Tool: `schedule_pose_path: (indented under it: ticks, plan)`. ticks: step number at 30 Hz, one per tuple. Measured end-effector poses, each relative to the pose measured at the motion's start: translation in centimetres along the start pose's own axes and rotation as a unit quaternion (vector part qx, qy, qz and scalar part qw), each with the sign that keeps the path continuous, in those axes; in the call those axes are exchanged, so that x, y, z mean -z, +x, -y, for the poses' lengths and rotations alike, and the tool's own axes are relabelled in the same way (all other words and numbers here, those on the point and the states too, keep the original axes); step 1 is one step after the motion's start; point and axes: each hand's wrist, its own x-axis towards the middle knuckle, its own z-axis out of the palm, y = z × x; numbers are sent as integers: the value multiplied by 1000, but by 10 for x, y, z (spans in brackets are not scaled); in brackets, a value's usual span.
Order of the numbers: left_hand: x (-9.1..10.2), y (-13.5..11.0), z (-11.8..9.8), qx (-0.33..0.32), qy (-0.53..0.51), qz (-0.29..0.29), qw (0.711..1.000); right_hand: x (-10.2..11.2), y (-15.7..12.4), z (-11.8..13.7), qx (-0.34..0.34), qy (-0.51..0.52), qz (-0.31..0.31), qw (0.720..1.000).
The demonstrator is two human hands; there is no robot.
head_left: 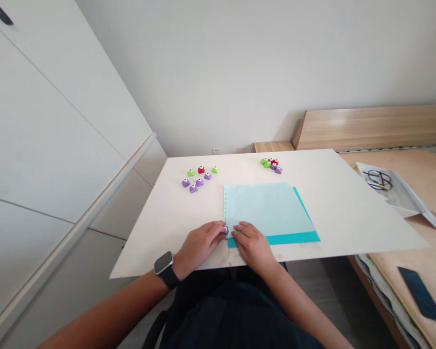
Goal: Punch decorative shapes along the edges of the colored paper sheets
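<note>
Small purple plastic punch (225, 230) pinched at the edge of a pale blue paper sheet (261, 208)

Left hand (198, 246), black smartwatch (164, 269) on its wrist, closes narrowly on the punch at the sheet's near left corner. Right hand (253, 247) sits just beside it, fingers gathered on the paper; whether they grip the edge, I cannot tell. The sheet lies on a teal sheet (294, 238) atop a white board (349, 208), a row of tiny holes along its left edge. Green, red and purple punches (199, 178) stand in a group farther along the board, with a tighter cluster (271, 166) to the right. White wardrobe doors (58, 121) flank the left; a light wood bed frame (370, 127) lines the right, holding a white folder (392, 186) and a dark phone (420, 294).
</note>
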Motion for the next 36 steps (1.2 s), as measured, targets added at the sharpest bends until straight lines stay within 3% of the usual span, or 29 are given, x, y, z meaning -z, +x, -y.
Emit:
schedule_pose_path:
  ticks: [5, 9, 24, 30, 36]
  plan:
    - [7, 4, 5, 49, -72, -2, 996, -1, 0, 1, -4, 3, 5, 1000]
    - [12, 7, 7, 45, -90, -5, 995, -3, -1, 0, 2, 1, 7, 1000]
    - [17, 19, 12, -35, 15, 62, 997, 1, 1, 1, 9, -25, 27, 999]
    - [19, 23, 1, -34, 37, 72, 996, 0, 0, 1, 7, -23, 35, 999]
    - [17, 21, 6, -9, 29, 58, 998, 1, 1, 2, 2, -30, 41, 999]
